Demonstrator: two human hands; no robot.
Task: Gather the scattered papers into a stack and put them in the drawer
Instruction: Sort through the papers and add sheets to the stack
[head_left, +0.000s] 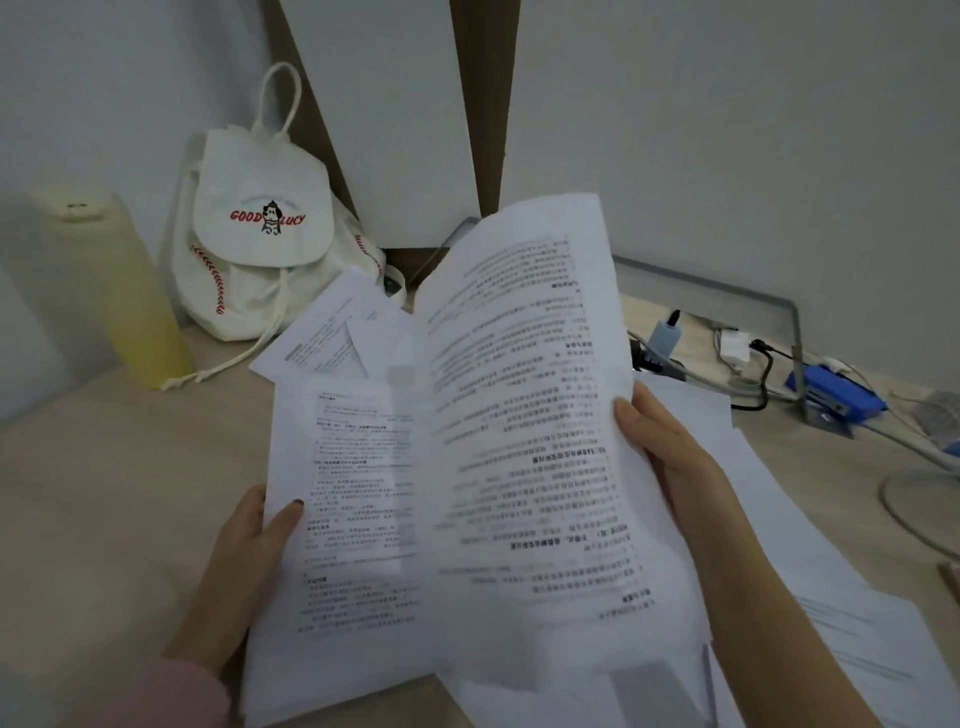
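Note:
Both hands hold printed white papers above a beige desk (104, 493). My left hand (249, 551) pinches the left edge of a sheet (353, 519), thumb on top. My right hand (670, 457) grips the right edge of a larger printed sheet (530, 415) that is raised and tilted, overlapping the left one. More papers (332, 332) lie flat behind them, and several others (831, 623) spread on the desk under my right forearm. No drawer is in view.
A white drawstring backpack (254, 234) leans at the back left beside a pale yellow bottle (130, 301). A white panel (395, 130) stands against the wall. Cables, plugs and a blue device (831, 395) crowd the back right by a grey metal frame (727, 296).

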